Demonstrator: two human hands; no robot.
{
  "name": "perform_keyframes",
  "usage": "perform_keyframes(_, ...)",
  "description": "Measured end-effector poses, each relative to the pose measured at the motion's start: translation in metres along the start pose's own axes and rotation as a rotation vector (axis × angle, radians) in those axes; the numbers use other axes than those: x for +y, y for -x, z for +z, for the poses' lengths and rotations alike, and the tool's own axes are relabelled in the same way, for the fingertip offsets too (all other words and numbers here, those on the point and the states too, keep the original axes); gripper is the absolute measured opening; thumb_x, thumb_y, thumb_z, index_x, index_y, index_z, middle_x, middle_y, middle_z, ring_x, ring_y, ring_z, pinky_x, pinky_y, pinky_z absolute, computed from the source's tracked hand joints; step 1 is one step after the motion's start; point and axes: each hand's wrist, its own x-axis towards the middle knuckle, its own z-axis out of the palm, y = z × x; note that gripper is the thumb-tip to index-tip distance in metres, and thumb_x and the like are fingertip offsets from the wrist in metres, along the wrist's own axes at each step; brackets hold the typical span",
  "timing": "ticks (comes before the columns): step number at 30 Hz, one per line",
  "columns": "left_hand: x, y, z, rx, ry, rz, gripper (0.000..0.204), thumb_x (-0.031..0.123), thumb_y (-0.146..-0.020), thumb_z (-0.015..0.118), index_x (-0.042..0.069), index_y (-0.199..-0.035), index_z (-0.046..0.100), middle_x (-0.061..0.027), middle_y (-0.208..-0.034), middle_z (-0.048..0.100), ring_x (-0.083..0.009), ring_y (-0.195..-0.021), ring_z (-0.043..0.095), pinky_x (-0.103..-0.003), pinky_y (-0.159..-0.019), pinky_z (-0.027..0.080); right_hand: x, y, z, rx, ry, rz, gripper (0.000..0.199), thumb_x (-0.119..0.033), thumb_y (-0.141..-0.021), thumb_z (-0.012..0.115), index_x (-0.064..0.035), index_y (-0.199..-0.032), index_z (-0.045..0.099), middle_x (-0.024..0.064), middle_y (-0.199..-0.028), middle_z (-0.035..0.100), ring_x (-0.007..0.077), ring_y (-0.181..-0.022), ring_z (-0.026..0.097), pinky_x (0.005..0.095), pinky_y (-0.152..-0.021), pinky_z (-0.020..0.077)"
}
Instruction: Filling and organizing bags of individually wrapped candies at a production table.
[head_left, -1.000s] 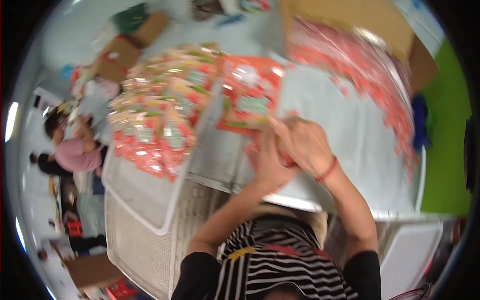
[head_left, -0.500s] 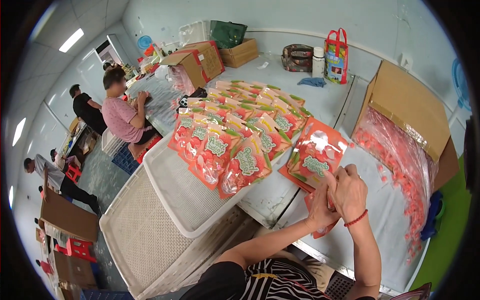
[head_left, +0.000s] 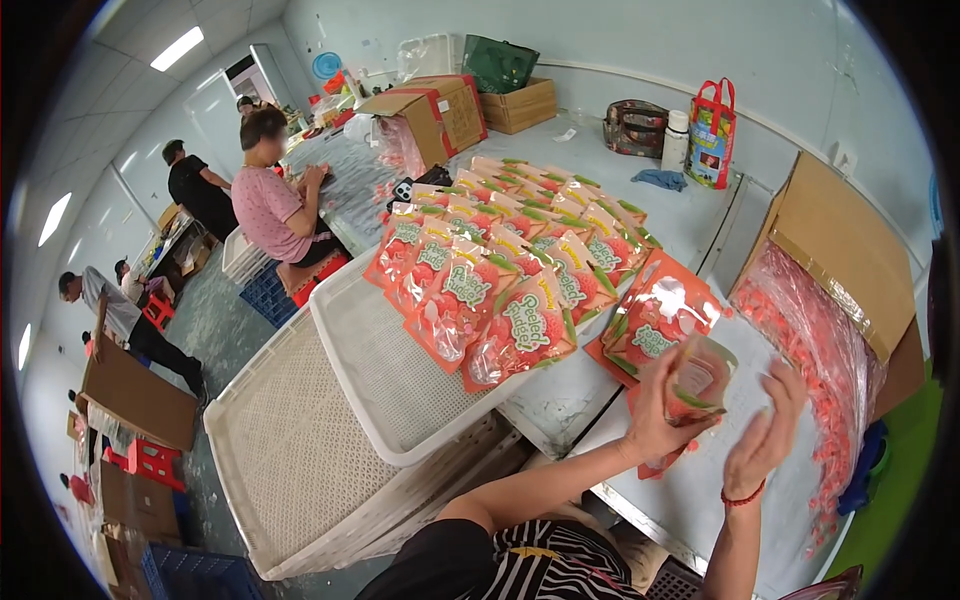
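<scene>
My left hand (head_left: 655, 412) is closed round a peach-coloured pouch (head_left: 702, 378), whose mouth gapes so its pale inside shows. Just right of the pouch, my right hand (head_left: 764, 432) is open, fingers raised and apart, apparently holding nothing; a red bead bracelet circles that wrist. Beyond the left hand lies a stack of flat printed pouches (head_left: 665, 305) on the table. Part of another pouch shows under my left wrist. To the left, several rows of plump pouches (head_left: 525, 325) lean overlapping in a white tray (head_left: 375, 445).
Small red pieces (head_left: 815, 400) spill from a plastic-lined carton (head_left: 845, 240) at right. White crates (head_left: 270, 430) are stacked at left. Bags and a white bottle (head_left: 675, 140) stand by the wall. A co-worker in pink (head_left: 268, 210) sits at the table's far left.
My hands have parted: the right has moved away to the right and opened. The pouch in my left hand now stands up with its mouth wide. The whole view has shifted slightly.
</scene>
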Motion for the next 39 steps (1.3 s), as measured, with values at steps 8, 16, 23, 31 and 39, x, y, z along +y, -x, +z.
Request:
perform_keyframes(8, 0.055, 0.018, -0.110, 0.011, 0.102, -1.106, 0.020, -0.001, -0.073, 0.077, 0.002, -0.091, 0.069, 0.0022, -0.082, 0.062, -0.0068, -0.068, 0.059, -0.025, -0.065, 0.054, 0.032, 0.139, 0.104, -0.512, 0.234, 0.219, 0.070, -0.042, -0.078, 0.068, -0.0054, -0.132, 0.044, 0.0236, -0.137, 0.038, 0.0441, -0.128, 0.033, 0.0580, -0.102, 0.0252)
perform_keyframes(16, 0.013, 0.085, -0.155, 0.243, -0.336, -0.382, 0.083, -0.006, -0.063, 0.080, -0.002, -0.132, 0.034, -0.0142, -0.125, 0.048, -0.0226, -0.110, 0.052, -0.035, -0.092, 0.048, 0.055, 0.144, 0.110, -0.488, 0.322, 0.350, 0.062, -0.046, -0.080, 0.064, -0.0133, -0.131, 0.050, 0.0237, -0.141, 0.033, 0.0465, -0.130, 0.028, 0.0660, -0.097, 0.0250)
perform_keyframes(23, 0.005, 0.085, -0.133, 0.153, -0.207, -0.476, 0.104, 0.004, -0.057, 0.087, -0.001, -0.137, 0.022, -0.0195, -0.136, 0.033, -0.0292, -0.123, 0.040, -0.043, -0.103, 0.036, 0.052, 0.133, 0.131, -0.493, 0.443, 0.405, 0.051, -0.043, -0.083, 0.061, -0.0163, -0.127, 0.054, 0.0186, -0.132, 0.042, 0.0430, -0.128, 0.032, 0.0632, -0.094, 0.0281)
perform_keyframes(31, 0.009, 0.046, -0.093, -0.087, -0.503, 0.061, 0.107, 0.023, -0.053, 0.089, 0.003, -0.138, 0.027, -0.0220, -0.139, 0.032, -0.0398, -0.125, 0.036, -0.051, -0.104, 0.030, 0.075, 0.146, 0.104, -0.375, 0.322, 0.280, 0.029, -0.027, -0.080, 0.067, -0.0089, -0.102, 0.062, 0.0117, -0.107, 0.056, 0.0288, -0.103, 0.052, 0.0445, -0.081, 0.0417)
perform_keyframes(39, -0.022, 0.021, -0.050, -0.258, -0.594, 0.225, 0.099, 0.027, -0.058, 0.085, 0.001, -0.137, 0.031, -0.0227, -0.137, 0.036, -0.0425, -0.120, 0.038, -0.053, -0.100, 0.032, 0.116, 0.129, 0.103, 0.031, -0.041, 0.714, 0.011, -0.012, -0.081, 0.062, -0.0027, -0.076, 0.063, 0.0091, -0.065, 0.057, 0.0264, -0.052, 0.057, 0.0336, -0.049, 0.0437)
